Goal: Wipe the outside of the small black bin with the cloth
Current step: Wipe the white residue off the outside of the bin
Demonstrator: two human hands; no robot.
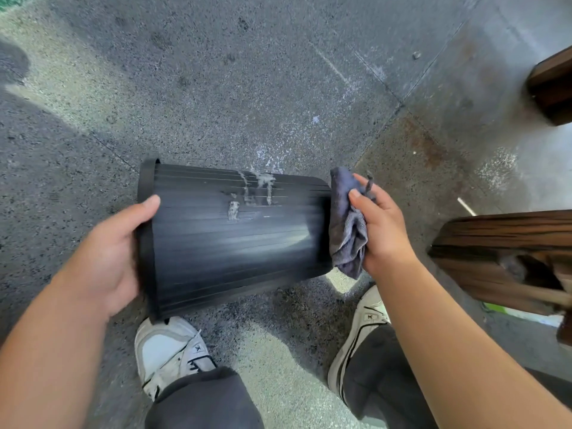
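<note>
The small black ribbed bin (229, 243) is held on its side in the air above the floor, rim to the left, base to the right. White foamy streaks sit on its upper side. My left hand (114, 252) grips the rim end, thumb on the outer wall. My right hand (380, 224) holds a crumpled grey-blue cloth (348, 224) pressed against the bin's base end. The bin's opening is hidden from view.
Speckled concrete floor (247, 88) with wet, soapy patches lies below. Dark wooden furniture (501, 252) stands at the right, another wooden piece (554, 85) further back. My two white shoes (167, 351) and dark trousers are directly under the bin.
</note>
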